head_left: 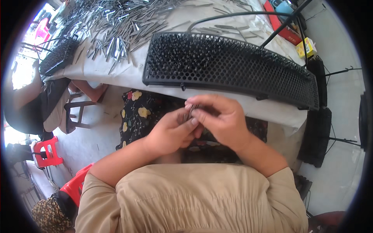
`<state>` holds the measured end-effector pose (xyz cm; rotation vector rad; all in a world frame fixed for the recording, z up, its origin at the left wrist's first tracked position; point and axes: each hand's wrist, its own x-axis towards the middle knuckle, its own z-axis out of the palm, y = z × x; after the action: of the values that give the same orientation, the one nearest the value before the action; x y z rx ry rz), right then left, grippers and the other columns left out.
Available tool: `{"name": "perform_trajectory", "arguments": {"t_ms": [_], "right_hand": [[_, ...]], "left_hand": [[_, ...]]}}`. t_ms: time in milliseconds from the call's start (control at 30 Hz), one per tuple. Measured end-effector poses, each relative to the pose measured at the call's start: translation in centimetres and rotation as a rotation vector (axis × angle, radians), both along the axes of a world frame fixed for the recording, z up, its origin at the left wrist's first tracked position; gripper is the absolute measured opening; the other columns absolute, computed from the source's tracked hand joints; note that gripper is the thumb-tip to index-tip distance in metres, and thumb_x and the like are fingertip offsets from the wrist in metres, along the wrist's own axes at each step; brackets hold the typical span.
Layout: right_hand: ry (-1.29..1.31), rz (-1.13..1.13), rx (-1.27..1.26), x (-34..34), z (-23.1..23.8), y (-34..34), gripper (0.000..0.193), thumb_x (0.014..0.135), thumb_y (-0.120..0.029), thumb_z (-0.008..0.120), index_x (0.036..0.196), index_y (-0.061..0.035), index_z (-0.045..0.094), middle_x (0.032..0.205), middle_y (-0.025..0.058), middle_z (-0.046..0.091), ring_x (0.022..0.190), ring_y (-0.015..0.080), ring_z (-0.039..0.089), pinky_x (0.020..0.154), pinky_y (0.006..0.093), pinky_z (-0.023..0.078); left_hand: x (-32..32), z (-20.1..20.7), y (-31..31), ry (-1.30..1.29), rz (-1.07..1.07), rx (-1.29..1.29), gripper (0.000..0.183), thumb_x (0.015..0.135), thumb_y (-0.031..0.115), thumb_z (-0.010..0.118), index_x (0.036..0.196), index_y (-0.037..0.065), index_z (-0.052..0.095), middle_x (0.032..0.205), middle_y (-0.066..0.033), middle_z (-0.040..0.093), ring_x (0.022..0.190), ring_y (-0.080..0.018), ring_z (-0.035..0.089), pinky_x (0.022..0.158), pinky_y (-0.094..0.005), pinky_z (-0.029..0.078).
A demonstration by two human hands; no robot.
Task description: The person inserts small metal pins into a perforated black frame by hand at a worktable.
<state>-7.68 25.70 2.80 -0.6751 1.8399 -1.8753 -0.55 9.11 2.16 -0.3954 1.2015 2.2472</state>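
My left hand (171,132) and my right hand (221,118) meet over my lap, just below the table edge. Both are closed around a small bundle of thin dark metal pins (191,110), pinched between the fingertips. Right in front of them a long black perforated tray (233,66) lies on the table, its holes filled with many upright pins. Behind the tray a large heap of loose grey metal pins (124,27) is spread over the white table cover (116,75).
A second black perforated tray (58,56) lies at the table's left end, by a seated person (35,105). Red plastic stools (48,151) stand at the lower left. Black trays (316,136) lean at the right; a red box (279,23) and a yellow box (307,47) sit far right.
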Motion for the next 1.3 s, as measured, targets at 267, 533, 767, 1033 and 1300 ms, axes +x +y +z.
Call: {"name": "perform_trajectory", "arguments": {"t_ms": [267,533,767,1033,1300], "right_hand": [[0.205,-0.287,-0.166,-2.9,-0.6,-0.6,0.022,0.089,0.007,0.064,0.110,0.0025,0.065,0.097,0.0080,0.070,0.088,0.0116,0.067,0.078,0.0235,0.054],[0.731,-0.408,-0.032,-5.9,-0.1,-3.8,0.020,0.083,0.004,0.071,0.102,-0.0023,0.071,0.090,0.0088,0.073,0.078,0.0130,0.070,0.071,0.0240,0.055],[0.806,-0.387,0.055,-6.4,-0.5,-4.4,0.021,0.080,0.001,0.073,0.100,-0.0055,0.072,0.090,0.0099,0.072,0.076,0.0192,0.071,0.069,0.0267,0.055],[0.883,-0.340,0.147,-6.4,0.1,-4.4,0.020,0.079,0.000,0.073,0.099,-0.0061,0.072,0.090,0.0107,0.072,0.078,0.0244,0.071,0.069,0.0303,0.056],[0.930,-0.356,0.100,-6.8,-0.3,-4.4,0.021,0.079,0.000,0.073,0.099,-0.0069,0.072,0.090,0.0102,0.072,0.078,0.0243,0.071,0.068,0.0302,0.056]], "left_hand": [[1.2,-1.4,-1.4,-0.123,0.071,-0.067,0.016,0.100,0.011,0.053,0.112,0.002,0.058,0.080,-0.0022,0.057,0.057,-0.0048,0.043,0.047,-0.0193,0.035],[1.3,-1.6,-2.4,-0.105,0.052,-0.080,0.019,0.097,0.007,0.058,0.113,-0.001,0.058,0.081,-0.0020,0.059,0.059,-0.0049,0.047,0.049,-0.0194,0.037],[1.1,-1.4,-2.4,-0.100,0.062,-0.150,0.019,0.095,0.007,0.060,0.113,0.000,0.058,0.081,-0.0050,0.056,0.056,-0.0058,0.043,0.046,-0.0190,0.032],[0.7,-1.2,-2.2,-0.057,0.020,-0.181,0.019,0.096,0.007,0.059,0.114,0.000,0.058,0.082,-0.0040,0.056,0.060,-0.0058,0.044,0.048,-0.0186,0.033],[0.6,-1.3,-2.1,-0.043,0.033,-0.192,0.020,0.095,0.006,0.059,0.114,-0.001,0.059,0.082,-0.0040,0.057,0.059,-0.0058,0.044,0.047,-0.0187,0.033]]}}
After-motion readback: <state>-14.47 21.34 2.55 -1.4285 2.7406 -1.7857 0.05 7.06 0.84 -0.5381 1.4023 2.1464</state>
